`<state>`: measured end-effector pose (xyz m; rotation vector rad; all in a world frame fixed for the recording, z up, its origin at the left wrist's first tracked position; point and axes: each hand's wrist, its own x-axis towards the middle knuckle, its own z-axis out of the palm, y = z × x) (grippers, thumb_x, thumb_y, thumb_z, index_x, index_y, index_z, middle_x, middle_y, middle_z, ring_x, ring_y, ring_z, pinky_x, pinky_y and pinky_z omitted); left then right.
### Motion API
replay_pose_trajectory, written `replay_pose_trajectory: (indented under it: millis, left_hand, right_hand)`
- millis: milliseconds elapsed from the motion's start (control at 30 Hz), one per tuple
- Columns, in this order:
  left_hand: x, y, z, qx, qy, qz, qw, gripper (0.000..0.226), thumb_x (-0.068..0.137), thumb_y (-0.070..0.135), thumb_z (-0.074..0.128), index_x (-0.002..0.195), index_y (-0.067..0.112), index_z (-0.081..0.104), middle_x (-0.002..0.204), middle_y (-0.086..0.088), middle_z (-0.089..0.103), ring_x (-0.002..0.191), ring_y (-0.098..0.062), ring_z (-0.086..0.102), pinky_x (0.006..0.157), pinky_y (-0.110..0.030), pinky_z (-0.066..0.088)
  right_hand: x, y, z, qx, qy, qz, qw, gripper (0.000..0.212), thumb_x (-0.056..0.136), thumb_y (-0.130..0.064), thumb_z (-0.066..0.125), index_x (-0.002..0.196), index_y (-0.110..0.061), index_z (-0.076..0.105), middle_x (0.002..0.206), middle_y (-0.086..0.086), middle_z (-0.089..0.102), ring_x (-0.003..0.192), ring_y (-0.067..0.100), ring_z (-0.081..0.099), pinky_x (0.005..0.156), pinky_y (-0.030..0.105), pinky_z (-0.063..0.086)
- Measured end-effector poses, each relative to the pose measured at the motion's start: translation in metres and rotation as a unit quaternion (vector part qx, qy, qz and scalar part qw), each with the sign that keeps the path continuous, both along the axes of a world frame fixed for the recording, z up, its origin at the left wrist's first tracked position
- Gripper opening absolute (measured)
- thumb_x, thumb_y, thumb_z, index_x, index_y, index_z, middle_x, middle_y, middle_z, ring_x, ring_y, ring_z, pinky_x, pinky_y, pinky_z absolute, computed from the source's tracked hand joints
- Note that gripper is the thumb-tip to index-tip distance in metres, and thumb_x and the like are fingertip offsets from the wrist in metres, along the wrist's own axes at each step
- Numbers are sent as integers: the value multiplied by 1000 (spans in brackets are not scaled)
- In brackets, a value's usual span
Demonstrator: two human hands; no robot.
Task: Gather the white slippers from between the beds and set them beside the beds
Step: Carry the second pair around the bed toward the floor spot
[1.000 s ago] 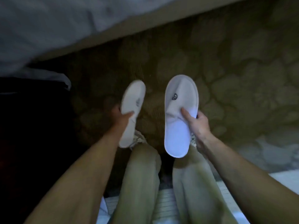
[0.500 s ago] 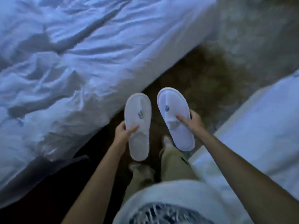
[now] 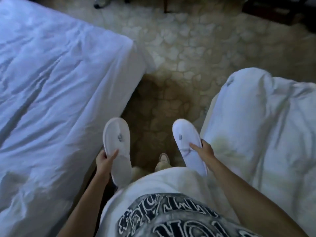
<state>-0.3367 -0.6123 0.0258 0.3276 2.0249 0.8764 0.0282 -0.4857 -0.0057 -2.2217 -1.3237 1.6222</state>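
Note:
I hold two white slippers in the air in the gap between two beds. My left hand (image 3: 104,159) grips the left slipper (image 3: 118,142) at its middle, toe pointing away from me, close to the edge of the left bed (image 3: 56,93). My right hand (image 3: 204,151) grips the right slipper (image 3: 185,141) by its side, next to the right bed (image 3: 266,124). Each slipper has a small dark logo on its upper. Both slippers hang well above the carpet.
Patterned beige carpet (image 3: 184,48) runs between the beds and opens out beyond their foot ends. My shoe (image 3: 163,159) shows below the slippers. Dark furniture (image 3: 280,11) stands at the far right, and chair legs and a shoe-like object (image 3: 102,2) are at the top.
My view has lifted from the floor to show both beds and the open carpet ahead. The two slippers have moved apart from each other, each still in the same hand.

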Motion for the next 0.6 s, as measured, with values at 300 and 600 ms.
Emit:
replay_pose_trajectory:
  millis: [300, 600]
  left_hand:
    - [20, 265, -12, 19, 2, -120, 993, 45, 75, 34, 79, 110, 9, 67, 104, -12, 71, 95, -34, 69, 78, -50, 59]
    - [69, 581, -18, -2, 12, -227, 974, 41, 78, 28, 77, 102, -4, 69, 90, -18, 68, 83, -29, 66, 65, -34, 53]
  right_hand:
    - [21, 190, 12, 56, 30, -120, 991, 53, 80, -53, 67, 116, -15, 59, 112, 6, 65, 101, 27, 62, 85, 38, 53]
    - [72, 329, 6, 14, -44, -270, 962, 41, 85, -36, 67, 111, -4, 64, 108, 15, 67, 103, 34, 61, 84, 34, 44]
